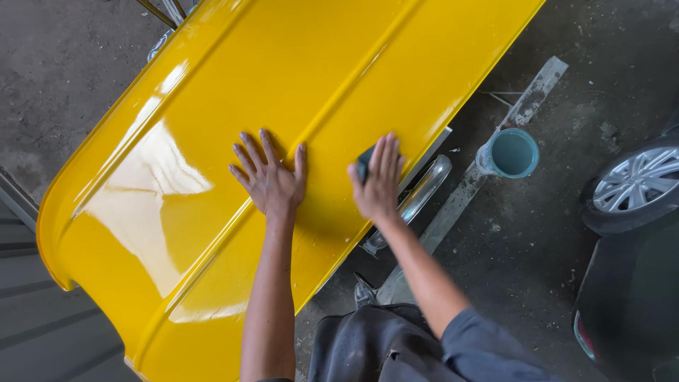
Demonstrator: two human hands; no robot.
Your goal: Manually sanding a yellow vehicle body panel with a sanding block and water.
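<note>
**user1:** Fingers (249, 152) on the left hand (272, 182) are spread wide and pressed flat on the glossy yellow panel (212, 141), right beside a raised ridge. Right hand (376, 185) has its fingers held close together, palm down on a small dark block (365, 163), which sits on the panel near its lower edge.

**user2:** Yeah, and that panel looks wet or freshly shiny. My worry is the block riding up over the ridge. Edges and creases are where I'd guess the finish gets cut through quickest if the pressure is uneven.

**user1:** Agreed. The panel also hangs out past whatever holds it up, since I can only see a bit of metal frame (417, 194) underneath. Leaning hard on that edge might tip or shift it.

**user2:** And there's a blue-green cup (511, 153) on the concrete floor (537, 233) just below, near a plank (523, 106). One slip could knock it over. The parked car's wheel (636, 184) is well off to the side, though.
</note>
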